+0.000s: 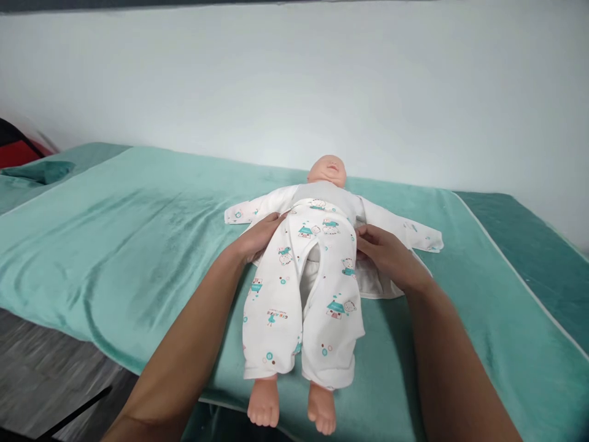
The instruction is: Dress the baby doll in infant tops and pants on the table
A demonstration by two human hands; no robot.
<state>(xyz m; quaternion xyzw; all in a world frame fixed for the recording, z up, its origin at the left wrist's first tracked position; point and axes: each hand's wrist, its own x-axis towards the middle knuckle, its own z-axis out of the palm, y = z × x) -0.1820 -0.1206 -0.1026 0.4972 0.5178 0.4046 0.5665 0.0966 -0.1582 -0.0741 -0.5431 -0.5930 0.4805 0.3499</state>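
The left hand point(262, 236) reaches in from the lower left, its forearm slanting up and inward, the wrist nearly straight and the back of the hand turned up and outward. Its fingers lie partly bent against the waist side of the white printed trousers point(276, 301), with the fingertips partly hidden at the cloth edge, so whether they grip it cannot be told. The right hand point(386, 255) comes in from the lower right, its forearm angled up and inward in mirror fashion. Its fingers are curled, thumb and forefinger close together at the opposite side of the trousers near the hip; whether fabric is caught between them cannot be made out

The doll point(329, 170) lies on its back between the two hands, head beyond them and bare feet point(264, 402) nearer the wearer than either hand. The trousers cover its legs and run up over the belly, with an open slit at the crotch. A white long-sleeved top point(283, 197) is on its upper body, one sleeve spread outward beyond each hand, and a loose panel of it lies below the right hand, beside the trousers.

Under the doll and both forearms is a green cloth point(115, 245), wrinkled to the left of the left hand. Beyond the hands stands a pale wall point(276, 80). Grey floor point(46, 362) shows at the lower left, outside the left forearm, with a thin dark rod point(76, 411) over it
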